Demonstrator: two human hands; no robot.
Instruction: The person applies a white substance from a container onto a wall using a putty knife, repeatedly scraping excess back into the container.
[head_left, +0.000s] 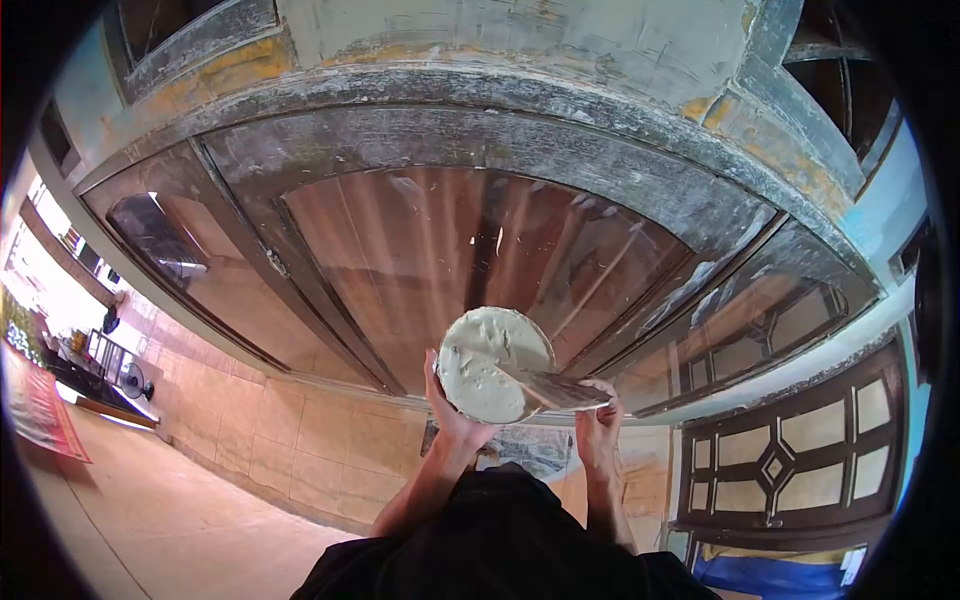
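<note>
A round tub of off-white putty [485, 370] is held up in front of my body. My left hand [455, 415] cups it from its left side and underneath, fingers wrapped around the rim side. In my right hand [600, 415] is a putty knife [560, 390], gripped at its right end. Its broad blade reaches left over the tub, the tip touching or just above the putty. Lumps and dents mark the putty's surface. The tub's underside and most of my left fingers are hidden.
A brown wooden door with glass panes [480, 240] stands directly ahead. Above it is a patched wall [520, 40] with white smears. Tiled floor [290, 430] lies to the left, with a fan [135, 380] far off. A dark panelled door [790, 450] is at right.
</note>
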